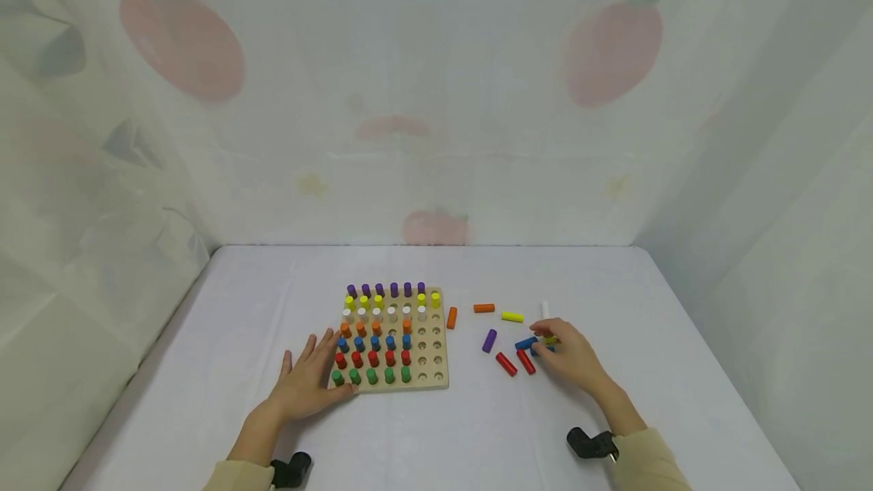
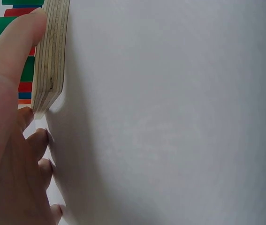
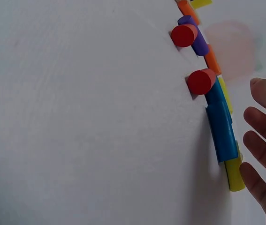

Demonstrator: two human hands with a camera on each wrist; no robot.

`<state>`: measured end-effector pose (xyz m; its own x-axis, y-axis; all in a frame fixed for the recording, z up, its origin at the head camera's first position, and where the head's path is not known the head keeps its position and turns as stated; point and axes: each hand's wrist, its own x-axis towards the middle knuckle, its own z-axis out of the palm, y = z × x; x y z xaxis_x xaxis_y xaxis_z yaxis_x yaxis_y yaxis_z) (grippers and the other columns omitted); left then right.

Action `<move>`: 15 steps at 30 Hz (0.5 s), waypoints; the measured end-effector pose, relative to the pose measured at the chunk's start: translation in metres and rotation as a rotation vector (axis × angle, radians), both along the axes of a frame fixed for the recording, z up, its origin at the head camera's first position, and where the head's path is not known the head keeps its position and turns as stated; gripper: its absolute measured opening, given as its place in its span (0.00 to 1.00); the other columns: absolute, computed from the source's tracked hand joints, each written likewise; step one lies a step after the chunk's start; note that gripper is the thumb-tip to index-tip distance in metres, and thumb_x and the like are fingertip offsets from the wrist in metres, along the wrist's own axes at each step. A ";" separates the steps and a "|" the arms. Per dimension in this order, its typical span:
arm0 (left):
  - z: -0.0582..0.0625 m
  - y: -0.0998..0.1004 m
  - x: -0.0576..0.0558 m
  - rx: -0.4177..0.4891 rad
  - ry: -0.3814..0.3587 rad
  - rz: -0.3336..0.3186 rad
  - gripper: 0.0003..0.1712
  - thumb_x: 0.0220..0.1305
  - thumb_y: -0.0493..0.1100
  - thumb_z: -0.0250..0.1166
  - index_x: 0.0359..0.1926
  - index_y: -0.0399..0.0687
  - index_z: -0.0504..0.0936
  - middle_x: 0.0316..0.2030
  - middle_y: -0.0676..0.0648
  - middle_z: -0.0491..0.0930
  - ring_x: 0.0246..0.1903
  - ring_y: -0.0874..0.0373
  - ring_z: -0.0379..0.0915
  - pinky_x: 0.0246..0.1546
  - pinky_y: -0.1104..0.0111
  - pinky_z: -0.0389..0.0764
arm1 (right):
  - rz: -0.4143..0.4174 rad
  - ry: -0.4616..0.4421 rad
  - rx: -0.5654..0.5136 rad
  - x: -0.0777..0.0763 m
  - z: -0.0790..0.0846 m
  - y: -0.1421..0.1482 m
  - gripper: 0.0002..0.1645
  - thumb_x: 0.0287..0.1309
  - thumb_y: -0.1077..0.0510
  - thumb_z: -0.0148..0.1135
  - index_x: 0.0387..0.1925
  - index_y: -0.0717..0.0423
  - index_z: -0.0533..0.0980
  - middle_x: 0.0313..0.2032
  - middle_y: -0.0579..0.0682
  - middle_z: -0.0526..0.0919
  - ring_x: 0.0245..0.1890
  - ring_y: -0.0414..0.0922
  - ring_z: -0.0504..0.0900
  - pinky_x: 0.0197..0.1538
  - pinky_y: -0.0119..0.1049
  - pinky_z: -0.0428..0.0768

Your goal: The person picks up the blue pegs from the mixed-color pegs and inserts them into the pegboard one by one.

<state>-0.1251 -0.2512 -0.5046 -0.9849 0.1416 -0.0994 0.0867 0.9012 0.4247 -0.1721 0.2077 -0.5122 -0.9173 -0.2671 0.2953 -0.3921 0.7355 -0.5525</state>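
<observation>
A wooden pegboard (image 1: 430, 368) carries rows of purple, yellow, white, orange, blue, red and green pegs, with bare holes mostly on its right side. My left hand (image 1: 307, 381) rests against the board's left edge, fingers spread; its thumb (image 2: 15, 42) lies at the near corner beside the green pegs. Over the loose pegs at the right hovers my right hand (image 1: 573, 358), thumb and fingers apart with nothing between them. Closest to it are a blue peg (image 3: 222, 133) and a yellow peg (image 3: 236, 176), partly covered by the hand in the head view.
Between board and right hand lie two red pegs (image 1: 506, 364), a purple peg (image 1: 489, 341), another blue peg (image 1: 526, 343), a yellow peg (image 1: 512, 317) and two orange pegs (image 1: 483, 308). A white peg (image 1: 545, 310) is behind the right hand. White cloth covers the table (image 1: 273, 279).
</observation>
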 end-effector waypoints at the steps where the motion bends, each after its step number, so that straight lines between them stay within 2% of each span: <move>1: 0.000 0.000 0.000 0.000 -0.001 0.000 0.61 0.41 0.74 0.63 0.70 0.50 0.52 0.70 0.41 0.50 0.69 0.36 0.38 0.59 0.33 0.30 | 0.003 -0.002 -0.003 0.001 -0.001 0.001 0.19 0.48 0.61 0.68 0.44 0.54 0.75 0.39 0.44 0.80 0.41 0.41 0.78 0.44 0.40 0.80; 9: 0.000 -0.001 0.000 -0.002 0.014 -0.007 0.61 0.41 0.74 0.63 0.70 0.49 0.53 0.70 0.41 0.50 0.69 0.37 0.39 0.59 0.33 0.31 | 0.018 0.026 0.030 0.004 -0.010 0.012 0.16 0.47 0.62 0.69 0.40 0.53 0.76 0.36 0.42 0.80 0.38 0.39 0.78 0.42 0.36 0.80; 15: 0.001 -0.001 0.001 0.000 0.019 -0.011 0.60 0.42 0.74 0.63 0.70 0.49 0.53 0.70 0.41 0.51 0.69 0.37 0.39 0.59 0.33 0.32 | -0.004 -0.011 0.051 0.006 -0.014 0.016 0.16 0.48 0.60 0.68 0.41 0.53 0.76 0.36 0.42 0.80 0.38 0.38 0.76 0.42 0.36 0.79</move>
<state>-0.1242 -0.2518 -0.5040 -0.9850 0.1524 -0.0807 0.1046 0.9000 0.4232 -0.1659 0.2234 -0.5259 -0.9214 -0.2781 0.2715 -0.3835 0.7644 -0.5183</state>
